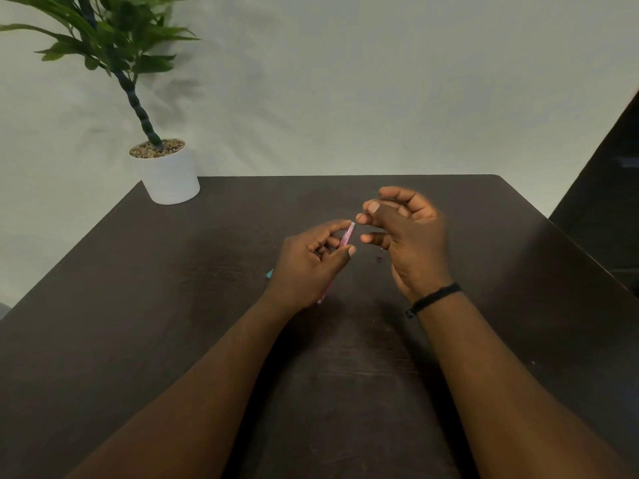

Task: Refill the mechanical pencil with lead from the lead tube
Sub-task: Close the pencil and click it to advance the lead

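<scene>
Lead poised at the pencil's open end, head view.

My left hand [311, 261] is closed around the pink pencil [346, 236], its far end tilted up; my right hand [408, 233] pinches a thin lead [362, 216] between thumb and forefinger, its tip just beside that end. A teal piece [269, 273] peeks out left of my left hand on the table [207, 305], possibly the tube. I judge the lead could snap or slip if it enters crooked.
</scene>
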